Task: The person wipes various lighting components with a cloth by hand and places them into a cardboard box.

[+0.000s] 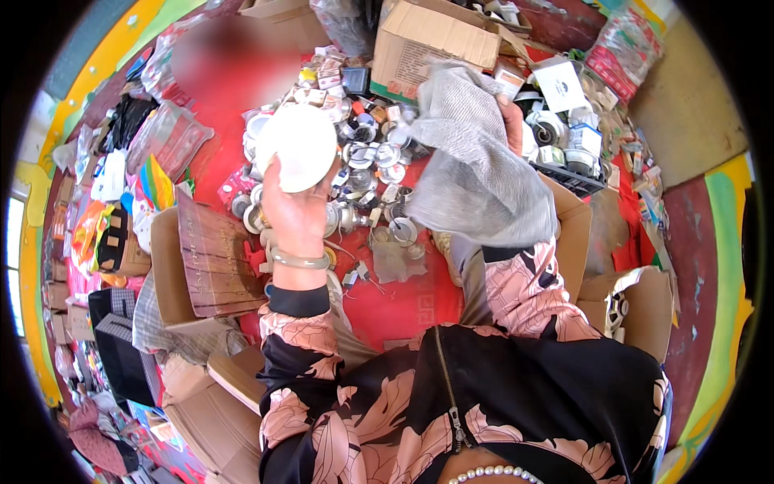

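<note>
My left hand (pixel 292 211) is raised in front of me, closed on a smooth white round disc (pixel 300 143). The disc looks like a lamp panel, but its exact kind does not show. In my right hand (pixel 513 123) hangs a crumpled grey cloth (pixel 472 153), slightly blurred. The cloth covers most of that hand; only some fingers show at its upper right edge. Below and beyond both hands lies a heap of small round lamp fittings (pixel 364 153), many silvery or white.
Behind the heap stands an open cardboard box (pixel 435 50). A dark crate (pixel 576 179) with fittings and small boxes is at the right. Cardboard boxes flank me, one at the left (pixel 171 270) and one at the right (pixel 574 222). Red sheeting (pixel 387 310) lies underneath.
</note>
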{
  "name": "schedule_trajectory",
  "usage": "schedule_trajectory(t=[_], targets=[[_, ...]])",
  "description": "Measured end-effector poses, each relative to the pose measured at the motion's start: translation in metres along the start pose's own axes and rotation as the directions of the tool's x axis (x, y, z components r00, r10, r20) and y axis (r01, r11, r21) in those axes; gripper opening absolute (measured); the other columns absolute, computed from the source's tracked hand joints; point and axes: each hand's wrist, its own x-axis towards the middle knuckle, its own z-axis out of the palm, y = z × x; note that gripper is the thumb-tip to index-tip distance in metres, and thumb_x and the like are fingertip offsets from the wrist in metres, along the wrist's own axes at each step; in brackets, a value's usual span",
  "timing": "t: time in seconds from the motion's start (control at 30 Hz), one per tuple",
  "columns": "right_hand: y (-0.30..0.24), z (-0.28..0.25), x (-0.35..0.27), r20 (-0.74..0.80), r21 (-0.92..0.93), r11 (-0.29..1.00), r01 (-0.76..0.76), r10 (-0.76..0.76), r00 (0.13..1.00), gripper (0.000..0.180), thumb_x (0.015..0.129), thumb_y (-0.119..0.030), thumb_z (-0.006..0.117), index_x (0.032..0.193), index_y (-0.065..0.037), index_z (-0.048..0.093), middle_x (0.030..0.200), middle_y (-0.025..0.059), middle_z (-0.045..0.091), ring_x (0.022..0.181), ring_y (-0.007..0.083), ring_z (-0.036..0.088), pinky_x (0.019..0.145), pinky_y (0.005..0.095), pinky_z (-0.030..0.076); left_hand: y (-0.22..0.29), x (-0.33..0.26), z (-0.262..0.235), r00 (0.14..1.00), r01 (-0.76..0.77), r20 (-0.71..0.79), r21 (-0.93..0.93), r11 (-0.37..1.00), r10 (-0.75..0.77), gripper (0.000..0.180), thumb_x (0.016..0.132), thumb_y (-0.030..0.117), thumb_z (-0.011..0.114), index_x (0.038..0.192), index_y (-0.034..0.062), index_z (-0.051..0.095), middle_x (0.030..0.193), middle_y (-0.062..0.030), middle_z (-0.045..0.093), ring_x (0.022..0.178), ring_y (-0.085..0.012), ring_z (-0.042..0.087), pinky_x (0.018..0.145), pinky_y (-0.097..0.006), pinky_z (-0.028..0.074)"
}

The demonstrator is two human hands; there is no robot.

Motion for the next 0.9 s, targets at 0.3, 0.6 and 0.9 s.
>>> schedule_trajectory(t=[0.3,0.6,0.9], targets=[[0.063,0.001,0.007,0.832,-0.356,-0.434,0.828,0.257,0.492,0.033,0.085,-0.033,0.053,0.102,-0.007,0.061,0.105,0.0104,0.060,0.107,0.0279,0.053,0.098,0.0453,0.034,-0.019,-0.016,0.024,1.000,-0.003,0.030,0.016,1.000,0.002,0.062,0.092,0.054,0.026,0.125,0.0040,0.044,0.125,-0.0083,0.049,0.114,-0.0227,0.047,0.096,-0.035,0.037],[0.086,0.006,-0.007,0.790,-0.395,-0.436,0.809,0.289,0.541,0.034,0.085,-0.035,0.051,0.104,-0.008,0.060,0.113,0.0099,0.056,0.118,0.0290,0.043,0.106,0.0467,0.019,-0.025,-0.021,0.012,0.999,0.011,0.036,0.094,0.996,-0.015,0.043,0.096,0.034,0.036,0.125,0.0031,0.045,0.124,-0.0088,0.051,0.113,-0.0213,0.049,0.096,-0.032,0.039],[0.079,0.009,0.007,0.616,-0.681,-0.588,0.437,-0.137,0.776,0.030,0.089,-0.028,0.044,0.095,-0.001,0.054,0.092,0.0190,0.056,0.093,0.0345,0.053,0.085,0.0445,0.040,-0.047,-0.026,0.009,0.985,0.015,0.146,0.466,0.885,-0.094,0.066,0.090,0.057,0.032,0.123,0.0015,0.046,0.117,-0.0103,0.053,0.107,-0.0191,0.052,0.091,-0.031,0.042]])
